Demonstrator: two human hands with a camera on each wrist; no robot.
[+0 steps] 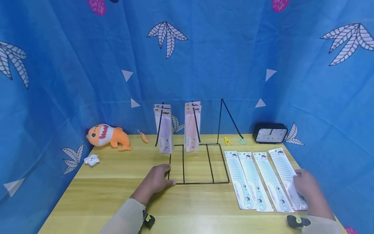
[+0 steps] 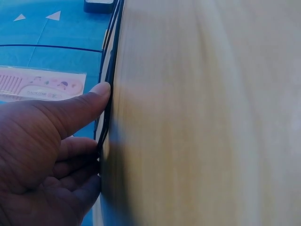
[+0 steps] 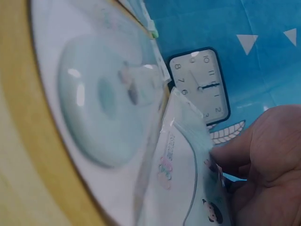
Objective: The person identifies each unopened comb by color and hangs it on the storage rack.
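A black wire display rack [image 1: 199,184] stands at mid-table. On its left hook hang purple packaged combs [image 1: 166,130]; pink packaged combs [image 1: 192,130] hang from the middle hook, and the right hook is bare. My left hand [image 1: 157,178] holds the rack's front left corner, its thumb [image 2: 100,89] on the base wire. Several pale blue packaged combs [image 1: 238,178] lie in a row at the right. My right hand [image 1: 306,183] grips the outermost packaged comb [image 1: 284,172] by its right edge; in the right wrist view that package [image 3: 176,174] is tilted.
An orange shark plush [image 1: 109,136] sits at the back left, near a small white toy [image 1: 92,160] and a small orange item [image 1: 143,137]. Behind the combs are a yellow clip [image 1: 227,141], a light blue ring [image 1: 242,141] and a black alarm clock [image 1: 270,133]. Blue curtains surround the table.
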